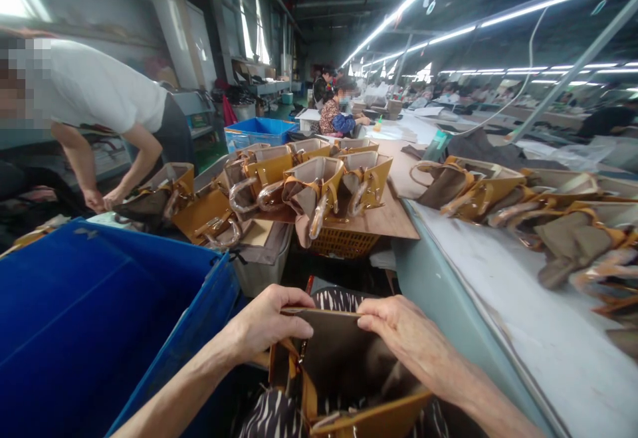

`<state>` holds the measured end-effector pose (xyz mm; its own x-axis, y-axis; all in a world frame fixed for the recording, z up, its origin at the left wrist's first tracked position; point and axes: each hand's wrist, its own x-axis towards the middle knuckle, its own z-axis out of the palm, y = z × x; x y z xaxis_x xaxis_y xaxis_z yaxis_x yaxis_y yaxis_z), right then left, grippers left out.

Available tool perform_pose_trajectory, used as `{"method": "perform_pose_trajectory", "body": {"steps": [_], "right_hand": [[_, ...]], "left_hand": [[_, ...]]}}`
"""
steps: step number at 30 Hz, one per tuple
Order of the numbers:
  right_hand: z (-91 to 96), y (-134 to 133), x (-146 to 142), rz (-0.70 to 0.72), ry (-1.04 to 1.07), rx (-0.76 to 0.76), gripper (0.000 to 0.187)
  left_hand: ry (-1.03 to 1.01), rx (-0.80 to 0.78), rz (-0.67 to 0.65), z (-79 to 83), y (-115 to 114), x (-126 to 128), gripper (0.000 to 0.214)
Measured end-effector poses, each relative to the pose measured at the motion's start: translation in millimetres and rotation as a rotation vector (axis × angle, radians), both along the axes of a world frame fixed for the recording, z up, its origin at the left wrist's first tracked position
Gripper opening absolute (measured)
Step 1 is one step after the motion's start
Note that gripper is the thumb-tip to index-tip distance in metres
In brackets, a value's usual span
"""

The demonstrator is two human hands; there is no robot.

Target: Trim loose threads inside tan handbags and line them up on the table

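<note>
A tan handbag (369, 418) with a dark brown lining rests on my lap, its mouth facing up toward me. My left hand (272, 322) pinches the far rim of the bag near its left corner, thumb inside and fingers over the outer side. Farther right along that same rim, my right hand (399, 325) grips the edge between thumb and fingers. A strap with metal fittings hangs at the bag's left side. The lower part of the bag runs out of the picture.
A large blue bin (164, 258) stands at my left. Ahead, several tan handbags with wrapped handles crowd a brown board (399, 222) above a yellow basket (343, 244). More bags sit on the white-topped table (478, 285) at right. A person (100, 92) in a white shirt bends over at left.
</note>
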<state>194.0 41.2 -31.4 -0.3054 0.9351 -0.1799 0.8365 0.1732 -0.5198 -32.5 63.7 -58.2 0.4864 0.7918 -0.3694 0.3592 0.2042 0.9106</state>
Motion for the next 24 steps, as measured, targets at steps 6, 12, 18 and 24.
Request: {"method": "perform_pose_trajectory", "body": {"steps": [6, 12, 18, 24], "right_hand": [[-1.5, 1.5, 0.1, -0.011, 0.027, -0.054, 0.026], [-2.0, 2.6, -0.8, -0.002, 0.014, -0.046, 0.028], [-4.6, 3.3, -1.3, 0.013, 0.001, -0.049, 0.035], [-5.8, 2.7, -0.5, -0.029, 0.023, -0.083, 0.035]], "left_hand": [[0.115, 0.131, -0.007, -4.7, 2.7, 2.1, 0.026], [0.079, 0.008, -0.017, -9.4, 3.4, 6.3, 0.025], [-0.016, 0.027, -0.055, -4.4, 5.2, 11.2, 0.029], [0.073, 0.361, 0.12, 3.7, -7.5, 11.4, 0.015]]}}
